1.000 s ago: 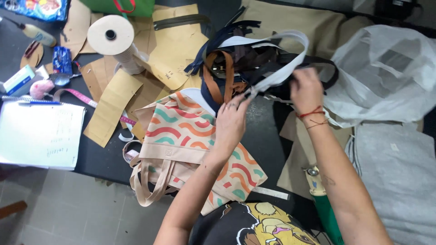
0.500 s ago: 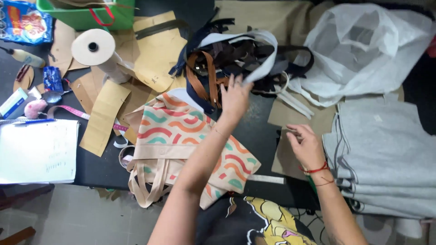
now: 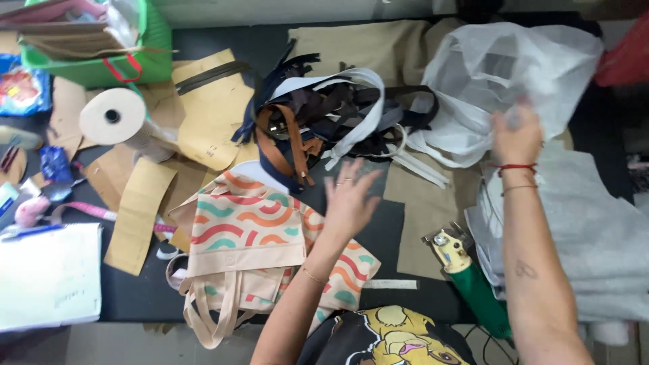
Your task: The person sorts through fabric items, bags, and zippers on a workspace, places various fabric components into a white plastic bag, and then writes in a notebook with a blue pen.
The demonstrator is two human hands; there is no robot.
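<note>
My left hand [image 3: 349,198] hovers with spread fingers over the dark table, just right of a patterned tote bag [image 3: 253,247] with wavy orange, teal and red stripes and beige handles. It holds nothing. Beyond it lies a tangled pile of straps [image 3: 324,118] in black, brown, navy and white. My right hand [image 3: 517,135] reaches to the right and grips the edge of a translucent white fabric bag [image 3: 500,74]. Red thread bracelets circle that wrist.
Grey fabric sheets [image 3: 595,236] are stacked at the right. A green-handled cutting tool [image 3: 470,280] lies near the front edge. Cardboard pattern pieces [image 3: 209,115], a white paper roll [image 3: 115,118], a green basket [image 3: 101,40] and white paper [image 3: 47,277] fill the left side.
My right hand moved from the table's front up and right to the white fabric bag and took hold of it. My left hand drew back from the straps toward the tote.
</note>
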